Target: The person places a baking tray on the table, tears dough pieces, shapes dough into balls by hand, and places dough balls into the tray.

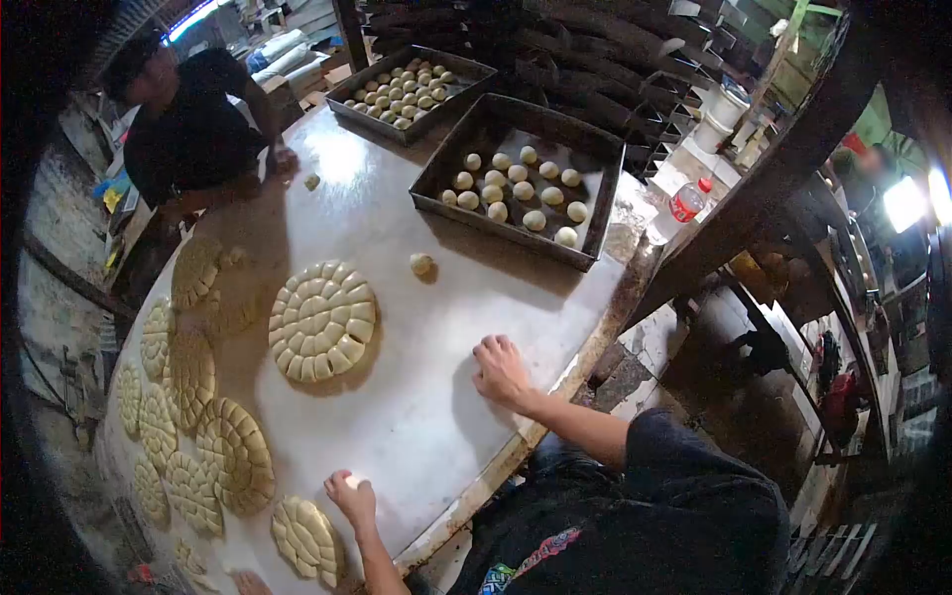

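Note:
My left hand is closed near the table's front edge, with a small pale piece of dough showing between thumb and fingers. Farther right, my right hand rests on the white tabletop with its fingers curled down; whatever lies under them is hidden. Beside my left hand is a round of dough cut into segments. A larger segmented dough round lies mid-table. One dough ball sits alone beyond my right hand.
Several more cut dough rounds cover the table's left side. Two dark metal trays, one nearer and one farther, hold dough balls at the back. A co-worker stands at the far left. A bottle stands past the right edge.

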Action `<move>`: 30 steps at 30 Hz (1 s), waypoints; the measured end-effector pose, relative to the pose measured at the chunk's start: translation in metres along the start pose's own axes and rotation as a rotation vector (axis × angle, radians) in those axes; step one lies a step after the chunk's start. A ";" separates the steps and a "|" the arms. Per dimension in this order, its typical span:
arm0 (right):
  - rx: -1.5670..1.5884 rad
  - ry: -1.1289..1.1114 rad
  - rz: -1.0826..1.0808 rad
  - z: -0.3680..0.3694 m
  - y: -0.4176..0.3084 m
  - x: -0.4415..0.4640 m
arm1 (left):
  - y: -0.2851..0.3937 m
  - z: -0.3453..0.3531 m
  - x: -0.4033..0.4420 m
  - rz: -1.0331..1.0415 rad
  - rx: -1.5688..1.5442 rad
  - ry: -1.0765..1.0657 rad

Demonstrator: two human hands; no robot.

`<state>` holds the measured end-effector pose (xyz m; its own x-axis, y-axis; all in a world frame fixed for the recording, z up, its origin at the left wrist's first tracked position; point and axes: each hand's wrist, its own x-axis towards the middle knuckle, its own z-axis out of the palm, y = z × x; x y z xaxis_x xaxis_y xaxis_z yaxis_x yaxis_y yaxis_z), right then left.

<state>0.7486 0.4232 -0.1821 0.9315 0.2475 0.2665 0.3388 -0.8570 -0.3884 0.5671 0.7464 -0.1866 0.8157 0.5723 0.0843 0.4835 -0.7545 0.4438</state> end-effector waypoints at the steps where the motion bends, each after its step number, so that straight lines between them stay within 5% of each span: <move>1: -0.013 -0.012 -0.063 -0.002 0.002 -0.005 | 0.005 -0.009 -0.001 0.017 -0.074 -0.128; 2: -0.010 -0.007 -0.059 -0.002 0.004 -0.008 | 0.013 -0.017 0.007 0.023 -0.070 -0.126; 4: -0.043 -0.233 -0.139 -0.004 0.009 -0.017 | 0.032 -0.027 0.024 -0.372 -0.376 -0.474; 8: 0.125 -0.535 -0.197 -0.026 0.015 -0.023 | 0.173 0.006 0.080 0.059 -0.775 -0.359; 9: 0.278 -0.613 -0.131 -0.033 0.020 -0.023 | 0.232 0.011 0.096 -0.001 -0.747 -0.466; 13: 0.676 -0.597 -0.119 -0.099 0.060 -0.016 | 0.443 0.064 0.126 0.337 -0.990 -0.598; 14: 0.799 -0.539 -0.091 -0.116 0.074 -0.018 | 0.469 0.114 0.145 0.630 -0.942 -0.440; 17: 0.834 -0.581 0.140 -0.169 0.119 0.000 | 0.594 0.137 0.128 0.728 -0.791 -0.299; 21: 0.872 -0.318 0.263 -0.216 0.177 0.025 | 0.652 0.280 0.112 0.849 -0.700 -0.217; 23: 0.814 -0.129 0.230 -0.239 0.198 0.051 | 0.651 0.295 0.101 0.918 -0.170 -0.603; 24: 0.769 0.029 0.193 -0.242 0.211 0.068 | 0.640 0.302 0.091 0.992 -0.098 -0.539; 26: 0.685 0.309 0.162 -0.252 0.230 0.108 | 0.626 0.289 0.087 0.976 -0.279 -0.440; 29: 0.734 0.634 0.319 -0.256 0.256 0.166 | 0.603 0.195 0.078 0.674 -0.696 -0.415; 30: 0.550 0.795 0.222 -0.245 0.276 0.188 | 0.577 0.181 0.076 0.743 -0.731 -0.334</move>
<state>0.9848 0.1220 -0.0233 0.6899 -0.4405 0.5745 0.3692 -0.4686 -0.8026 0.9661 0.2965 -0.0855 0.9244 -0.1458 0.3525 -0.3798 -0.4390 0.8143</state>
